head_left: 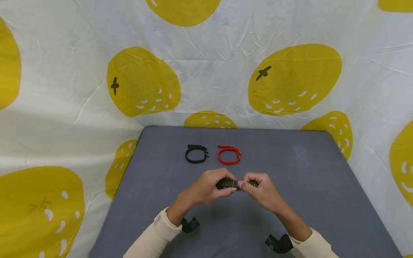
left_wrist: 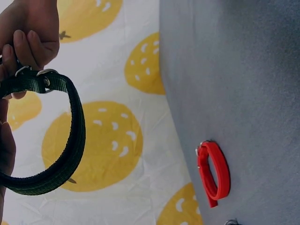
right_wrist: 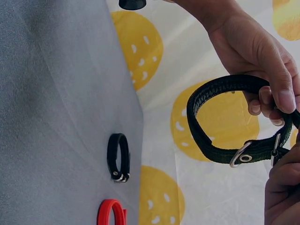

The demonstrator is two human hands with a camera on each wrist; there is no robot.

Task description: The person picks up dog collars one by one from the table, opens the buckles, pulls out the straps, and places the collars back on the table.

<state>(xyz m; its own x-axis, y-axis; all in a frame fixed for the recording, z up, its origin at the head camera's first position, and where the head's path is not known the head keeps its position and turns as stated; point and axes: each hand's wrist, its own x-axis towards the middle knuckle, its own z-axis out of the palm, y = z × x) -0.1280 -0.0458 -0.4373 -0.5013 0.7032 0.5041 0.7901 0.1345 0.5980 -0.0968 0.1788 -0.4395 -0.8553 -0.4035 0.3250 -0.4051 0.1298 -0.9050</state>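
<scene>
Both hands hold a dark green buckled collar (head_left: 226, 184) above the table. My left hand (head_left: 211, 186) grips its band from the left side, thumb below and fingers above. At the buckle end, my right hand (head_left: 261, 190) pinches the strap between thumb and curled fingers. The left wrist view shows the collar (left_wrist: 77, 131) bent into a loop, with metal rings near the right hand (left_wrist: 35, 35). In the right wrist view, the left hand (right_wrist: 262, 51) holds the collar (right_wrist: 197, 122) close to its buckle; the right hand's fingers (right_wrist: 286, 187) partly hide the strap end.
A black collar (head_left: 186, 157) and a red collar (head_left: 220, 157) lie coiled side by side on the grey table (head_left: 290, 161), beyond the hands. A white cloth with yellow fruit prints (head_left: 213, 82) hangs behind and at the sides.
</scene>
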